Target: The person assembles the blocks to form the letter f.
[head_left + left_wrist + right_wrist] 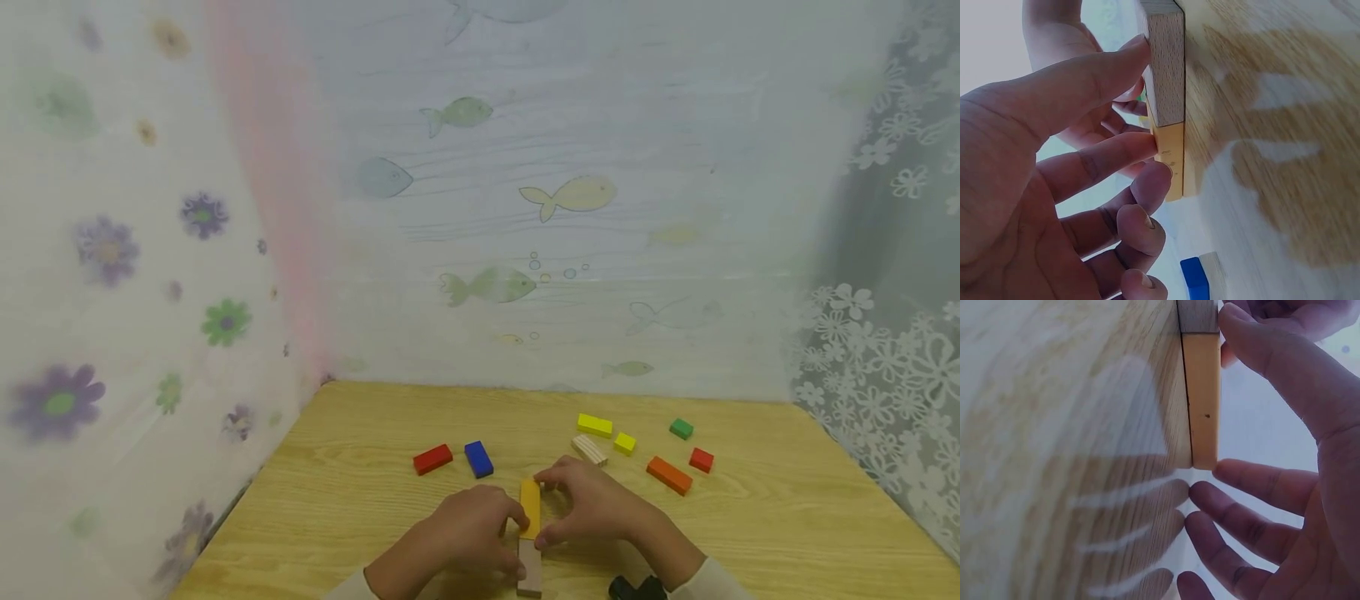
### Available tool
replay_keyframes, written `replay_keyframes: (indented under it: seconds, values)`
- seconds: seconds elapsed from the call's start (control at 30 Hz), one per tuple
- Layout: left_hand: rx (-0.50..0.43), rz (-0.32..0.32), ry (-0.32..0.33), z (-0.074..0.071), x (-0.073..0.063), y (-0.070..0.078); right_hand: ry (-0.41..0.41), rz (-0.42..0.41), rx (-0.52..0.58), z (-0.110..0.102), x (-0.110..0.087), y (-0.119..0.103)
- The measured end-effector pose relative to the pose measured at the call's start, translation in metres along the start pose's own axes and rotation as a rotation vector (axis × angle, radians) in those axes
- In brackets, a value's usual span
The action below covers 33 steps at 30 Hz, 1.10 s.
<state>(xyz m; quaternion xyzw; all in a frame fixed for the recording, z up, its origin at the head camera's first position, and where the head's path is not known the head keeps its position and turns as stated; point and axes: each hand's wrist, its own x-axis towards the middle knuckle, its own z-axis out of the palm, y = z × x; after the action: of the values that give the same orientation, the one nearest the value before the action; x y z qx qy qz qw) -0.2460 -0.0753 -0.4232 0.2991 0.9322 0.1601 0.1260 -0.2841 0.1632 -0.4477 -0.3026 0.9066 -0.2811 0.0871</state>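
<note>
reference: head view; 12 o'clock points away from the person. the orange-yellow block [530, 510] lies on the table [360, 417], between the two hands. its long axis runs from 12 to 6 o'clock. the grey-brown block [529, 573] adjoins its 6 o'clock end; the ends meet at a seam, long axes in line.

left hand [476, 527]: positioned between 8 and 9 o'clock of the orange-yellow block. the thumb touches the grey-brown block; the index fingertip touches the orange-yellow block. the remaining fingers are loosely bent. no closed pinch is visible.

right hand [592, 502]: positioned at 3 o'clock. the fingers are spread; the index fingertip is at the 12 o'clock end, the thumb beside the seam. contact pressure cannot be determined.

governing relation (judgement): the shared 12-to-6 axis. neither hand is clearly nearer, but only the right hand reaches the far end; the left hand bridges the seam from the 9 o'clock side.

surrounding parts: blue block [478, 460] at 10 o'clock; striped wooden block [589, 451] between 1 and 2 o'clock; orange block [669, 476] between 2 and 3 o'clock.
</note>
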Motion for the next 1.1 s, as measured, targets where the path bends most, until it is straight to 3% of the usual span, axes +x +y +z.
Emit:
replay_keyframes:
  seconds: [0.43, 0.6, 0.73, 0.87, 1.1]
  values:
    - [0.007, -0.009, 0.025, 0.0, 0.0, 0.002, 0.007, 0.023, 0.014, -0.001, -0.004, -0.007]
    - [-0.012, -0.025, 0.047, -0.003, 0.0, -0.004, 0.006, 0.03, 0.007, -0.001, -0.003, -0.007]
    - [-0.064, -0.055, 0.1, -0.009, 0.003, -0.019, 0.005, 0.035, 0.0, 0.0, -0.002, -0.008]
    - [-0.105, -0.075, 0.192, -0.016, 0.005, -0.033, 0.008, 0.04, 0.003, 0.001, -0.002, -0.009]
    - [-0.142, -0.073, 0.279, -0.019, 0.012, -0.047, 0.02, 0.034, 0.003, 0.001, -0.004, -0.009]
